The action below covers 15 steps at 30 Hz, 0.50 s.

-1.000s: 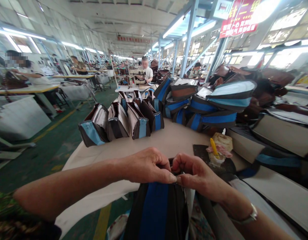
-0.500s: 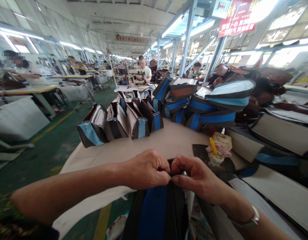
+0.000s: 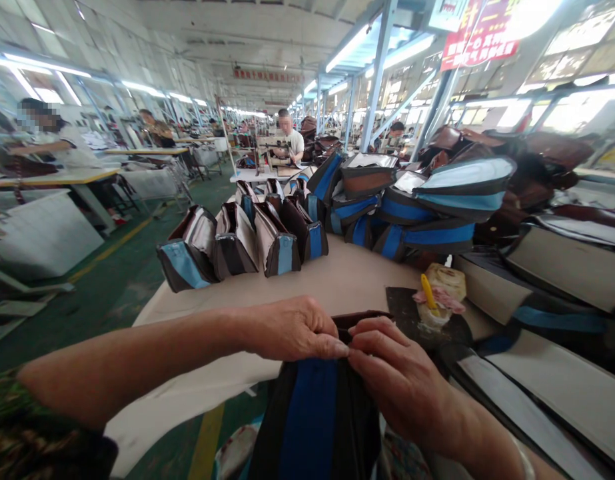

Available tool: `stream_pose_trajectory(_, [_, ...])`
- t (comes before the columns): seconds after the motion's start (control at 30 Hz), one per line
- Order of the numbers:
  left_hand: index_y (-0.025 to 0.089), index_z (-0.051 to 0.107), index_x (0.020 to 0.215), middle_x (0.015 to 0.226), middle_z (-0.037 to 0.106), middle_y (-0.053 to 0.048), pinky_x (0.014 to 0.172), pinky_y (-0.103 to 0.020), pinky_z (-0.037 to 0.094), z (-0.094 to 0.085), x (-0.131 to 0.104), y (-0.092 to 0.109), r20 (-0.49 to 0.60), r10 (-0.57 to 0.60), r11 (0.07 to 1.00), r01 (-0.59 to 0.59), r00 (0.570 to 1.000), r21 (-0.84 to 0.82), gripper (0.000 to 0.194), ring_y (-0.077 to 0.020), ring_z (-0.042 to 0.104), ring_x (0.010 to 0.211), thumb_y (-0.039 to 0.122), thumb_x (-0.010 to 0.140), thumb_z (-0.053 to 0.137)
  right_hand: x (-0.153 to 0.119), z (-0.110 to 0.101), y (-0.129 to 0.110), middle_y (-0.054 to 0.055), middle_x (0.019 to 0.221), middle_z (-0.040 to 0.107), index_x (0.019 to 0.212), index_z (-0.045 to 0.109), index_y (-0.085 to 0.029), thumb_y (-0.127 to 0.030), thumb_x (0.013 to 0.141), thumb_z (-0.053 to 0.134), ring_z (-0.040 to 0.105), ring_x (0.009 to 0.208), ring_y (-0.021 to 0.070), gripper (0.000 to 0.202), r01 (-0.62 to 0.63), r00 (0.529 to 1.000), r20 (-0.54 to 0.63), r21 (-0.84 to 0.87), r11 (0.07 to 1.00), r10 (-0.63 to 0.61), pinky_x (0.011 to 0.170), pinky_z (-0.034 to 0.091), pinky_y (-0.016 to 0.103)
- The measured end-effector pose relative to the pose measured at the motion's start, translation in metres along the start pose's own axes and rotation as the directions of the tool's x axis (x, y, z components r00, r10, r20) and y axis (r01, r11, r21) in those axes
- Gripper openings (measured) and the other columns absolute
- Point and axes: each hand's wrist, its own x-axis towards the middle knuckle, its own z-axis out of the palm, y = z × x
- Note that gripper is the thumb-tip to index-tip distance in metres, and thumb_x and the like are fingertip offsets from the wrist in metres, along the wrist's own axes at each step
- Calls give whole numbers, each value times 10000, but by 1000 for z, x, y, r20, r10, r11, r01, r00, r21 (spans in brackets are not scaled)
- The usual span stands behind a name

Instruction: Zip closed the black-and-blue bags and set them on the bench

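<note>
Below my hands stands a dark grey bag (image 3: 307,420) with a broad blue stripe, its near end toward me. My left hand (image 3: 300,330) is closed on the bag's upper edge, thumb and forefinger pinched together. Right beside it, my right hand (image 3: 394,373) curls over the same edge, its thumb hidden under the fingers. The fingertips of both hands almost touch. A brown flap of the bag shows behind my right fingers. What lies between the fingertips is too small to make out.
Several half-made bags (image 3: 282,243) stand in rows across the pale table (image 3: 227,313). More striped bags (image 3: 437,233) are piled at the right. A yellow-handled brush (image 3: 428,292) rests in a glue-stained pot (image 3: 432,317). Co-workers sit at machines farther off.
My right hand has turned from a thumb-and-finger pinch to lying with its fingers over the edge. My left hand keeps its pinch. The brown flap shows more now.
</note>
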Motion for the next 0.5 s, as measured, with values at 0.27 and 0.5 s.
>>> stream_pose_trajectory(0.27, [159, 616, 713, 705, 524, 17, 647, -249, 385, 10, -3, 6, -52, 200, 977, -195, 978, 87, 277, -126, 498, 671, 304, 943, 564, -9, -7, 10, 63, 1037, 693, 1194, 618, -240, -262, 1079, 420, 640, 968, 206, 231, -466, 860, 67, 504, 727, 505, 834, 500, 339])
stream_pose_trajectory(0.5, [161, 581, 678, 676, 486, 20, 641, -263, 362, 11, -2, 4, -44, 198, 974, -192, 979, 123, 343, -127, 448, 649, 351, 962, 554, 13, -12, 10, -3, 783, 534, 815, 626, -179, -317, 1054, 496, 493, 721, 128, 305, -416, 909, 240, 439, 797, 342, 659, 360, 278])
